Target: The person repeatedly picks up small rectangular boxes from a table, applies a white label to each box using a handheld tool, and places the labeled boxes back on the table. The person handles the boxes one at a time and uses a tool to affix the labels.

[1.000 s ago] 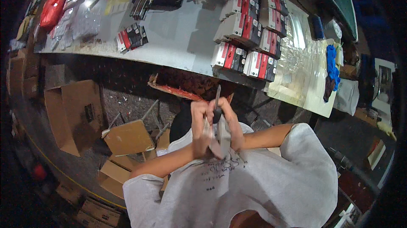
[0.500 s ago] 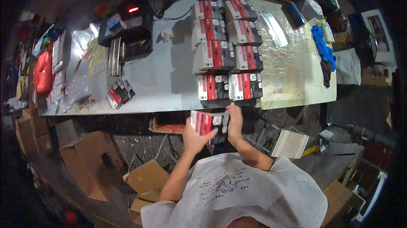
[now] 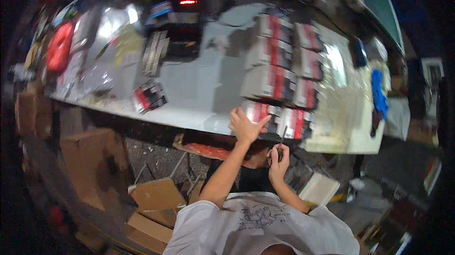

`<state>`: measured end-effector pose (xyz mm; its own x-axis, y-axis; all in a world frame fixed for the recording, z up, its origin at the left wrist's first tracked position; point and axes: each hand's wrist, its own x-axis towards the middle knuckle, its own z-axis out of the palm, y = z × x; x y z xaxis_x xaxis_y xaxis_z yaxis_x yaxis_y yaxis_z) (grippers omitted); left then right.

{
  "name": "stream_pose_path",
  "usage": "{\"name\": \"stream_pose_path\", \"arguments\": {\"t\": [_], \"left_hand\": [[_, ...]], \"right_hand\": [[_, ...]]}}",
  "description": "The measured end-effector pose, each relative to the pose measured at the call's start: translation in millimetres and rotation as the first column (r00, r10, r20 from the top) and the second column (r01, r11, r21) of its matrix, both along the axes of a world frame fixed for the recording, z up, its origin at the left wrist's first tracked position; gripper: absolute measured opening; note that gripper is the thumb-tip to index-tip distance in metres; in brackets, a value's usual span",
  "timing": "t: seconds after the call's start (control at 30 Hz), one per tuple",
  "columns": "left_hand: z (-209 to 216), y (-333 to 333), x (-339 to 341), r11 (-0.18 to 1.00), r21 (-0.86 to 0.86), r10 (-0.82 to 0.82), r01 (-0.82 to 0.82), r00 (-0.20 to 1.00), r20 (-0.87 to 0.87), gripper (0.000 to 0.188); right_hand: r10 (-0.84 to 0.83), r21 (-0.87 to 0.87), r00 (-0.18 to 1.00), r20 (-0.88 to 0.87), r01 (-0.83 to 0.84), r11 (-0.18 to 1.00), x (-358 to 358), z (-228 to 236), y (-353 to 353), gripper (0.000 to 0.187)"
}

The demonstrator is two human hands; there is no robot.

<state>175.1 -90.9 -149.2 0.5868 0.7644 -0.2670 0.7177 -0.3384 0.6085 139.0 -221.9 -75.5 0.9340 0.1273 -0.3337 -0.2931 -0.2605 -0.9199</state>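
My left hand (image 3: 246, 128) is at the front left of the stacked boxes, fingers spread and thumb against a small red, white and black box (image 3: 259, 111). It does not appear to grip the box. My right hand (image 3: 278, 157), just off the table's front edge, is closed in a pinch on a thin dark stick-like tool (image 3: 284, 134) pointing up. Its exact kind is blurred. Beyond that tip lies another matching box (image 3: 296, 121). Several more stand behind in two columns, such as a tall left stack (image 3: 265, 82).
One matching box (image 3: 150, 96) lies apart on the left of the table (image 3: 189, 108). Behind it are metal strips (image 3: 155, 53) and a black device with a red display (image 3: 188, 2). A blue cloth (image 3: 378, 93) hangs at right. Open cartons (image 3: 95, 160) stand on the floor.
The view has shifted, and the table stands farther right and tilted. My left hand moved from a box held before me to the front stack. My right hand now shows the thin tool.
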Motion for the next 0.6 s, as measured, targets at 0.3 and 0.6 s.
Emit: {"name": "stream_pose_path", "arguments": {"t": [0.3, 0.6], "left_hand": [[-73.2, 269.3, -168.2, 0.779, 0.344, 0.479, -0.525, 0.851, 0.214, 0.073], [-111.0, 371.3, -184.1, 0.819, 0.221, 0.499, -0.529, 0.848, 0.178, 0.052]], "right_hand": [[0.741, -0.288, 0.649, 0.174, -0.686, 0.669, -14.5, -95.4, 275.1, 0.026], [0.409, -0.331, 0.905, 0.119, -0.352, 0.875, -61.7, -178.4, 413.6, 0.042]]}}
